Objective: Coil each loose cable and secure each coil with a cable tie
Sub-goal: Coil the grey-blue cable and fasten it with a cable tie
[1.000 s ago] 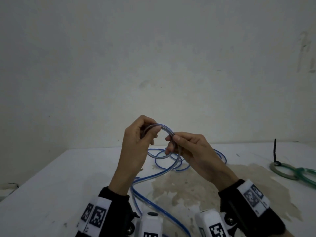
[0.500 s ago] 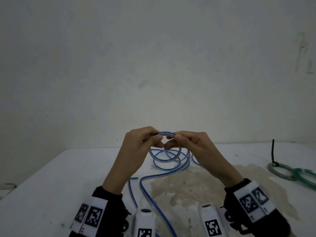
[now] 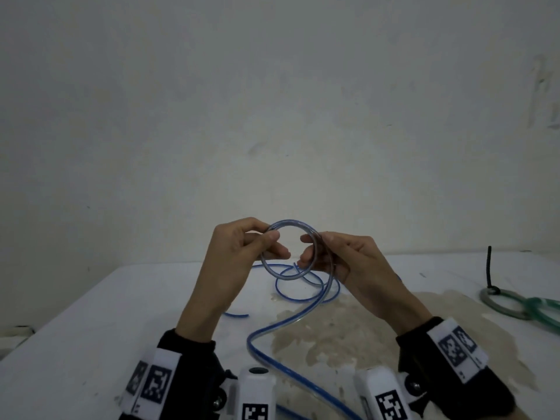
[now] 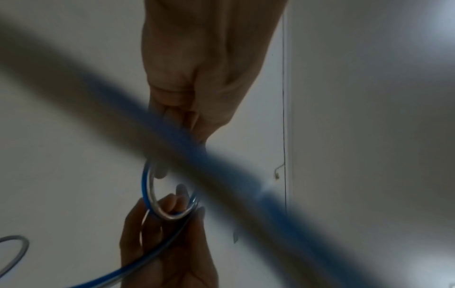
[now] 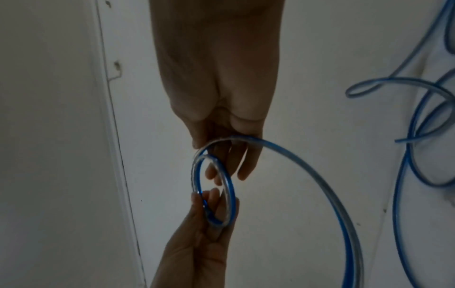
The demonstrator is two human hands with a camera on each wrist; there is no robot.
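Pinching the coil's nine o'clock side, the left hand [image 3: 239, 256] holds a small blue cable [image 3: 291, 316] loop raised above the white table [image 3: 75, 344]. The right hand [image 3: 348, 262] pinches its three o'clock side. Slack trails down to six o'clock across the tabletop. A green coil [image 3: 515, 304] lies well apart at three o'clock.

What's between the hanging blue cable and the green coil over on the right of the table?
In the head view, only bare table with a brownish stain lies between the blue cable and the green coil; the right hand is raised above it.
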